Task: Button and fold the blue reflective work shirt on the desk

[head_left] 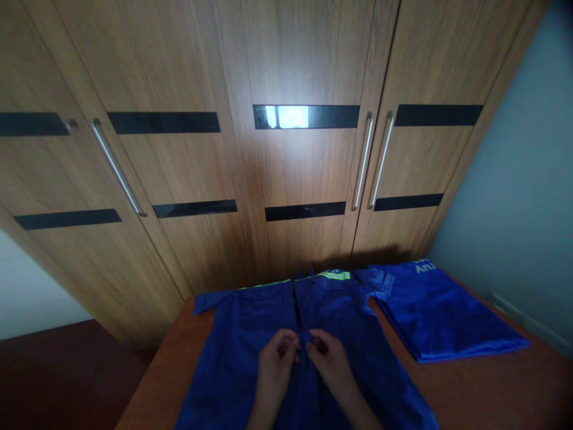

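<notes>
A blue short-sleeved shirt [242, 352] with yellow-green trim lies spread on the brown table [172, 352], its front facing up. At the shirt's middle opening, my left hand [278, 361] pinches the edge of the cloth between thumb and fingers. Just to its right, my right hand [329, 358] pinches the other edge of the opening. The fingertips are close together but a small gap shows between them. Any button under the fingertips is too small to make out.
A folded blue garment [452, 322] with pale lettering lies on the table's right side, touching the shirt's sleeve. Behind the table stands a wooden wardrobe [304, 161] with metal handles and dark strips. A pale wall [523, 197] rises at the right.
</notes>
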Demonstrator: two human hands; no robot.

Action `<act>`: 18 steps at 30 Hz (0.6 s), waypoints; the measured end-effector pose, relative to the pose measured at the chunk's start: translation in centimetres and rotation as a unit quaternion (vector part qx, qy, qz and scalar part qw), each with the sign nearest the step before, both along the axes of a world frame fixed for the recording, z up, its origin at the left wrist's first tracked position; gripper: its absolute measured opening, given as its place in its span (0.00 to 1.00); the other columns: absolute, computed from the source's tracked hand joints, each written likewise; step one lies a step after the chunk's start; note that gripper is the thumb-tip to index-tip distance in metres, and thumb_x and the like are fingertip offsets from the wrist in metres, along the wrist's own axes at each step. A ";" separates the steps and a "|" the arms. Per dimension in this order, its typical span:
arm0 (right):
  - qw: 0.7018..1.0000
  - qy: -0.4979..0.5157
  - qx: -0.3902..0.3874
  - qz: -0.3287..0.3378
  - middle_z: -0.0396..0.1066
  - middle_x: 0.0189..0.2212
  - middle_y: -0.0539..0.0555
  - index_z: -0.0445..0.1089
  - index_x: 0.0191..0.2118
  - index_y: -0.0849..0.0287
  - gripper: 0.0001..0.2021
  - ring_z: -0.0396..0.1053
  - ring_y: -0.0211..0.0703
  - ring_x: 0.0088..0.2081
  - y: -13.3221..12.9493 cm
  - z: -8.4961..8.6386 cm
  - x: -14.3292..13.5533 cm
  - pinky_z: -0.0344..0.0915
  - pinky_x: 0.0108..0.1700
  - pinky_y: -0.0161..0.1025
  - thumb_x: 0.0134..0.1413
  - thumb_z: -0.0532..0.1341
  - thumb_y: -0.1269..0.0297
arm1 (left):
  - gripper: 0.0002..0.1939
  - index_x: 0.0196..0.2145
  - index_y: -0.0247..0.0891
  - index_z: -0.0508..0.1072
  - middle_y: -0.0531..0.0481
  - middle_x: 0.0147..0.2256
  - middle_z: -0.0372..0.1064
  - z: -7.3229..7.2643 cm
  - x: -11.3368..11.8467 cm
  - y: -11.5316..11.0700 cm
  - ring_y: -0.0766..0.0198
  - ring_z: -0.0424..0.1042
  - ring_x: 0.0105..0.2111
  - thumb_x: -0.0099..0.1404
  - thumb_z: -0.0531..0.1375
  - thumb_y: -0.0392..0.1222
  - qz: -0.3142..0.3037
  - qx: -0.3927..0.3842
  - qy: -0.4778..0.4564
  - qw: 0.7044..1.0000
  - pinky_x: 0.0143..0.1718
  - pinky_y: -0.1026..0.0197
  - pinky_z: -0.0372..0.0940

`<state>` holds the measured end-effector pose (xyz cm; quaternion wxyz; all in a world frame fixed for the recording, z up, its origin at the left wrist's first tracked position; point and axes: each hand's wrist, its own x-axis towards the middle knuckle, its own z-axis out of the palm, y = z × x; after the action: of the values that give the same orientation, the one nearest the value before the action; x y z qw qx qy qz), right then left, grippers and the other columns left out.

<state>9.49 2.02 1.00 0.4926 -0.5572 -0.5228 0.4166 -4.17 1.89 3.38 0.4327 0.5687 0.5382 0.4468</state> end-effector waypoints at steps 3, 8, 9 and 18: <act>1.000 -0.014 -0.001 -0.002 0.72 0.26 0.51 0.75 0.34 0.58 0.10 0.69 0.44 0.30 0.0 0.1 0.0 0.63 0.34 0.38 0.46 0.59 0.63 | 0.12 0.31 0.39 0.72 0.53 0.24 0.70 0.0 -0.1 -0.1 0.64 0.70 0.25 0.62 0.55 0.49 -0.003 0.021 0.048 0.999 0.29 0.65 0.63; 1.000 -0.003 -0.006 0.009 0.66 0.22 0.47 0.73 0.34 0.59 0.10 0.65 0.41 0.26 0.0 0.1 -0.1 0.60 0.31 0.36 0.43 0.58 0.65 | 0.10 0.32 0.40 0.73 0.52 0.26 0.72 0.4 -0.1 -0.2 0.63 0.72 0.27 0.63 0.53 0.45 -0.020 0.049 0.112 0.992 0.31 0.66 0.63; 1.000 0.014 -0.008 0.017 0.65 0.21 0.46 0.72 0.35 0.59 0.11 0.65 0.40 0.26 0.0 0.0 -0.2 0.60 0.30 0.36 0.42 0.58 0.66 | 0.10 0.33 0.40 0.73 0.52 0.28 0.73 0.5 -0.1 -0.2 0.63 0.72 0.28 0.63 0.53 0.44 -0.025 0.053 0.119 0.991 0.32 0.66 0.63; 0.983 0.139 -0.045 0.113 0.59 0.19 0.41 0.65 0.42 0.57 0.16 0.60 0.34 0.22 -0.7 0.9 -0.4 0.54 0.26 0.32 0.45 0.63 0.60 | 0.08 0.33 0.39 0.71 0.51 0.29 0.71 0.8 0.0 -0.3 0.61 0.71 0.31 0.62 0.52 0.40 -0.031 0.048 0.094 0.994 0.35 0.63 0.63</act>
<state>9.14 1.33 1.88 0.4846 -0.4526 -0.4900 0.5659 -4.19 1.56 4.22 0.3657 0.6450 0.5365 0.4031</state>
